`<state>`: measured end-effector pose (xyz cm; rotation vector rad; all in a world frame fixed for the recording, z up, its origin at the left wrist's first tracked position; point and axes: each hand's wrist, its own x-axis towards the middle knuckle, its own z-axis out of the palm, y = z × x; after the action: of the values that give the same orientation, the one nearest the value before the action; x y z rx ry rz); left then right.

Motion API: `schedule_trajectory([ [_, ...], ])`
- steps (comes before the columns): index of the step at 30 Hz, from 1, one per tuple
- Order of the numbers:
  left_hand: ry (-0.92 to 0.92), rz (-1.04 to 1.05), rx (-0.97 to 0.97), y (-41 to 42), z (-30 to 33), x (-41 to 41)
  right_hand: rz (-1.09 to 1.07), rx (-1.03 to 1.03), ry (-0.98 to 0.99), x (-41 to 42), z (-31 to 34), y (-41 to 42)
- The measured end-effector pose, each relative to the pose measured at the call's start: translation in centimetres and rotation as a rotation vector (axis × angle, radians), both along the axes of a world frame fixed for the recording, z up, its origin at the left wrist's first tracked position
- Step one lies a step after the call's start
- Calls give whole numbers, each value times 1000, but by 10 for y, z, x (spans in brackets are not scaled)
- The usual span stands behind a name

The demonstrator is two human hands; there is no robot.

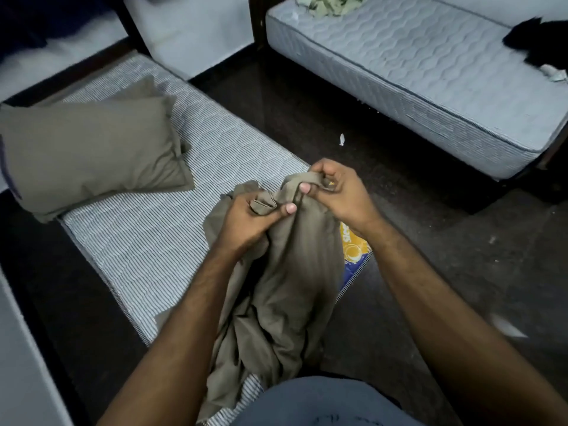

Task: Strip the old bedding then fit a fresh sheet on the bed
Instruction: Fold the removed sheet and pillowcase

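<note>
**Both hands bunching olive sheet over mattress corner**

Head view: left hand & right hand both grip the gathered top of an olive sheet, fingers curled round fabric, thumbs pressed on it. Sheet hangs bunched over near right corner of striped mattress. Olive pillow lies at mattress's far left edge. Second mattress beyond, w/ greenish cloth, prob. crumpled bedding.

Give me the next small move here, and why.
Probably draw the hands apart along the hem to find a corner. The left hand and right hand both pinch the bunched sheet close together, the rest hangs crumpled, and the striped mattress is bare apart from the pillow.
</note>
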<state>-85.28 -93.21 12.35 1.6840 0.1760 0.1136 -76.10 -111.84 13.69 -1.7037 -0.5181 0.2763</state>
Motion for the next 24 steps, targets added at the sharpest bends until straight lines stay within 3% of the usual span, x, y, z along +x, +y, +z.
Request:
schedule_trajectory([
  [4, -18, -58, 3, -2, 20, -18, 132, -93, -116, -27, 20, 23],
  [7, 4, -126, 157, 6, 33, -32, 45, -66, -131, -53, 26, 37],
  [10, 1, 9, 317, 17, 44, -47, -107, 153, 144, -84, 22, 42],
  [12, -14, 94, 238, 23, 49, -58, -94, 273, 337, -107, 16, 41],
  [14, -54, 102, 165, 28, 56, -69, 7, 246, 373, -129, 10, 41],
  [16, -92, 74, 126, 30, 65, -80, 22, 171, 263, -146, 7, 44],
  [20, -168, 106, 26, 35, 82, -97, -165, 108, 40, -157, 31, 56],
  [24, -224, 147, 59, 49, 104, -102, -190, 81, -184, -163, 59, 66],
])
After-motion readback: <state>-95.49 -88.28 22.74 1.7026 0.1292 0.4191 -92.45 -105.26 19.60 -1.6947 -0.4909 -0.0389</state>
